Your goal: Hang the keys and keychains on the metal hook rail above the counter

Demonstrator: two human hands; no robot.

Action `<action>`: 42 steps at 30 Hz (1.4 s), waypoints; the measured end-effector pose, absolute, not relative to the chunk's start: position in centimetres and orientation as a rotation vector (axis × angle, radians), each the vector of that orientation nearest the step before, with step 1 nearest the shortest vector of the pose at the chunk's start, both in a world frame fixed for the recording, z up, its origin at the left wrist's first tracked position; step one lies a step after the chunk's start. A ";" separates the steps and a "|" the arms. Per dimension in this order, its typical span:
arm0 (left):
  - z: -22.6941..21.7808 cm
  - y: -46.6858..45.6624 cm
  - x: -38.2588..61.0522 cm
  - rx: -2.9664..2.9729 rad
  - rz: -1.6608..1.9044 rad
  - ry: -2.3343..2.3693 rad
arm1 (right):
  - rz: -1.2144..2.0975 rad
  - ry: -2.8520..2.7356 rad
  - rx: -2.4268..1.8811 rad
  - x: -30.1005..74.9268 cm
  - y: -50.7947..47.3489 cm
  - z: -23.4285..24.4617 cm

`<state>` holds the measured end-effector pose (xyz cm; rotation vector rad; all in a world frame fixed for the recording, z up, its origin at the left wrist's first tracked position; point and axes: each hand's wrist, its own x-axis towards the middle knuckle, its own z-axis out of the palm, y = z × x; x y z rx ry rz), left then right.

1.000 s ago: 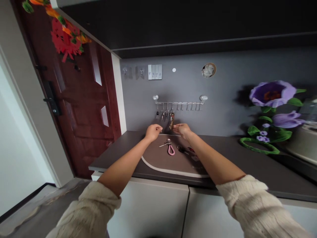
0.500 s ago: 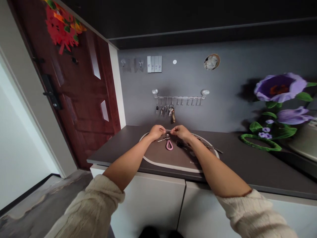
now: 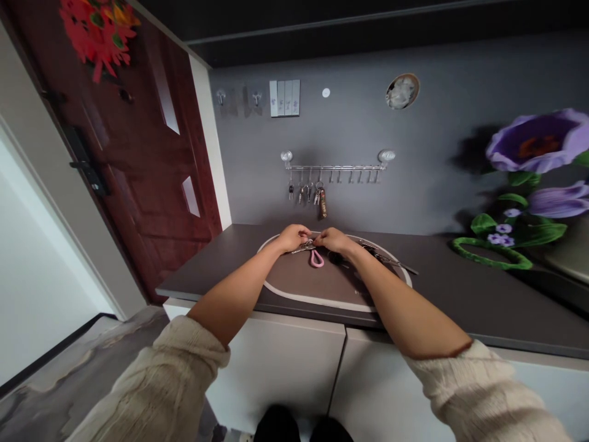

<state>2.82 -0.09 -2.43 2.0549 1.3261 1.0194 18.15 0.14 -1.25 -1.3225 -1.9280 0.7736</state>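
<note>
A bunch of keys (image 3: 305,246) with a pink loop strap (image 3: 316,258) lies on the brown, white-rimmed mat (image 3: 294,282). My left hand (image 3: 293,238) is at the left of the metal keys, fingers bent and closed on them. From the other side, my right hand (image 3: 333,239) pinches at the same keys' ring end; the exact grip is partly hidden by the fingers. Beside my right wrist are dark keys (image 3: 338,258) and several long metal pieces (image 3: 391,260), partly covered by my forearm.
Above the mat, a clear hook rail (image 3: 335,167) on the grey wall carries several keys and a brown tag (image 3: 323,203). Purple artificial flowers (image 3: 536,147) stand at the right of the dark counter (image 3: 464,301). A dark red door (image 3: 151,166) is at the left.
Both hands have come down from just above the keys onto them and closer together. The camera view has tilted down a little.
</note>
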 end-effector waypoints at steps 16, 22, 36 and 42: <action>-1.4 -0.3 2.6 2.170 1.075 1.173 | 0.990 -1.781 -1.022 18.3 0.5 -1.0; -0.7 -0.5 2.4 2.165 1.211 1.116 | 0.978 -1.749 -0.896 18.3 -0.1 -0.2; 0.8 -1.8 2.7 2.119 1.467 1.224 | 0.970 -1.672 -0.749 19.0 -1.2 1.8; 1.3 -2.4 3.0 2.016 1.574 1.016 | 0.917 -1.686 -0.708 19.0 -1.1 2.1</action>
